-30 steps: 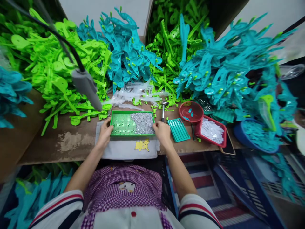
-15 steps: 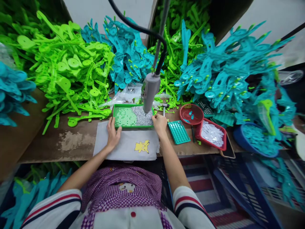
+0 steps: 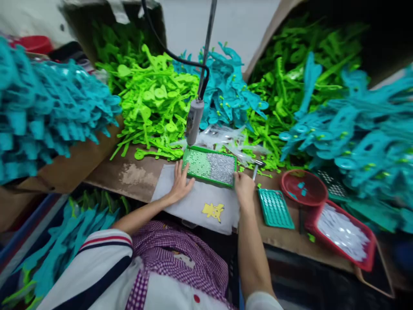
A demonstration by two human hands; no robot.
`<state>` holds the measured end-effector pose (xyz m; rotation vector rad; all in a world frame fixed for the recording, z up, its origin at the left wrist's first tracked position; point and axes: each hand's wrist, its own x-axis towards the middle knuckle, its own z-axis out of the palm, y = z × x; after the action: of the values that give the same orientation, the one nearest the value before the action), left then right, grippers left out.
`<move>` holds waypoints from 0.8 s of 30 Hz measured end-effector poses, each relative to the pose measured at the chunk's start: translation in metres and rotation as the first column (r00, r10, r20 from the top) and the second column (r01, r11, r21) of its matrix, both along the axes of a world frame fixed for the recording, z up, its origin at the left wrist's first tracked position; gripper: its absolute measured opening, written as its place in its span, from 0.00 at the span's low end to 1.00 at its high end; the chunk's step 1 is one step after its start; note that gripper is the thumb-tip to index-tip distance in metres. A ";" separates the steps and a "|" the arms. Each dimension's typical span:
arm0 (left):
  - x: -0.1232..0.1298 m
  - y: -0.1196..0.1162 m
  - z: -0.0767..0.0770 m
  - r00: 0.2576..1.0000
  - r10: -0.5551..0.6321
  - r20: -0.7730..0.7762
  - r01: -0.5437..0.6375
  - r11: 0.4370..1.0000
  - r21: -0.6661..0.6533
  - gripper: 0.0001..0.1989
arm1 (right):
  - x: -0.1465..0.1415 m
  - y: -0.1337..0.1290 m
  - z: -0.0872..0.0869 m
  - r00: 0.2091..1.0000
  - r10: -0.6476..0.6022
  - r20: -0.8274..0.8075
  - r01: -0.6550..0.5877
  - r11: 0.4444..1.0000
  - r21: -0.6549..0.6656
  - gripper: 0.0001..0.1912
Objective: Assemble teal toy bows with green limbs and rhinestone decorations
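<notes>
A shallow green tray (image 3: 198, 175) lies on the table, with small metal screws (image 3: 222, 165) heaped at its right and a dotted green grid on its left. At the tray's left end rests my left hand (image 3: 181, 184), fingers spread and pointing forward. My right hand (image 3: 244, 188) is closed at the right end, its fingertips pinching the tray's edge. Above the tray's back left corner hangs a grey electric screwdriver (image 3: 195, 122), touched by neither hand. Under my wrists is a pale cloth (image 3: 193, 200) with a yellow cartoon figure.
Bright green plastic parts (image 3: 158, 103) and blue parts (image 3: 226, 86) are piled behind. More blue parts (image 3: 58, 99) rise at left. To the right are a teal tray (image 3: 275, 209), a hammer (image 3: 256, 168), a red bowl (image 3: 303, 187) and a red bin of white pieces (image 3: 368, 254).
My view has swung left, so the table appears farther right and tilted. The screwdriver has gone from above the screws to the tray's back left corner. Both hands stay at the tray.
</notes>
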<state>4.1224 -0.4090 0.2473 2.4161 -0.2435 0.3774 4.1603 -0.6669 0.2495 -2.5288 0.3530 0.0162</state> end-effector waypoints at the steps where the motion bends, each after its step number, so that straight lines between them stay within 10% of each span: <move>1: -0.005 0.004 0.006 1.000 -0.004 0.029 0.004 1.000 0.010 0.29 | -0.004 0.000 0.000 0.999 -0.011 0.030 0.010 1.000 0.025 0.20; 4: -0.022 0.023 0.026 0.991 0.028 0.133 -0.034 0.998 0.044 0.23 | -0.021 0.012 0.012 0.962 -0.188 0.200 0.147 0.968 0.204 0.24; 8: -0.041 0.051 0.067 0.944 0.175 0.279 -0.190 0.981 0.028 0.18 | -0.030 0.064 0.054 0.840 -0.399 0.368 0.074 0.756 0.650 0.30; 13: -0.069 0.101 0.181 0.763 0.276 0.584 -0.389 0.918 0.076 0.12 | -0.039 0.099 0.086 0.875 -0.217 0.432 -0.214 0.627 0.749 0.25; 17: -0.087 0.176 0.300 0.441 0.428 0.789 -0.721 0.693 0.027 0.21 | -0.065 0.097 0.079 0.913 -0.092 0.398 -0.263 0.614 0.745 0.21; 19: -0.081 0.209 0.343 0.442 0.577 0.687 -0.842 0.530 0.097 0.30 | -0.073 0.105 0.079 0.900 -0.010 0.435 -0.347 0.588 0.731 0.21; 24: -0.052 0.225 0.385 0.507 0.748 0.429 -0.835 0.303 0.459 0.37 | -0.072 0.131 0.076 0.866 0.189 0.463 -0.487 0.536 0.690 0.21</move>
<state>4.0702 -0.1838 0.6319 3.0123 1.0517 1.0593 4.0883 -0.5358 0.3259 -1.5996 -0.2778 -0.0892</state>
